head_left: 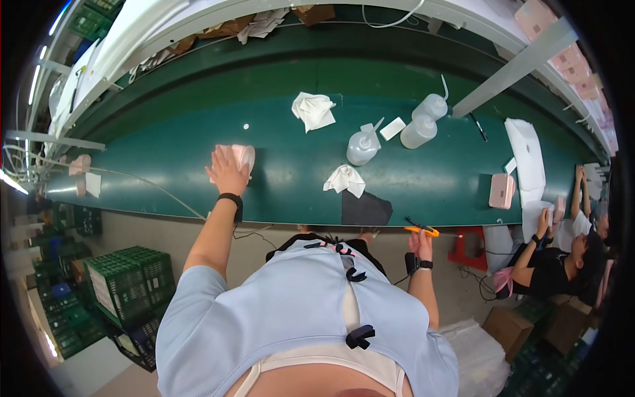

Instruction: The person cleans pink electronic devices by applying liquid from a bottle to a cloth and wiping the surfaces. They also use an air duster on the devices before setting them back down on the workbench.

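My left hand (228, 169) is laid over a pink case (247, 157) on the green work surface, its fingers across the top and its thumb by the right side. The palm hides much of that case. Just off the front edge, my right hand (421, 246) is closed on an orange tool (428, 231) with a dark end; its exact kind is too small to tell. Between the hands lie a crumpled white cloth (345, 180) and a dark grey sheet (366, 208) at the edge. Another white cloth (313, 111) is farther back.
Clear squeeze bottles (363, 147) stand mid-table beside a small white block (393, 128). A pink case (501, 191) and white padding (526, 155) lie to the right, near co-workers (562, 261). A cable (162, 188) crosses at left. Green crates (130, 281) sit on the floor.
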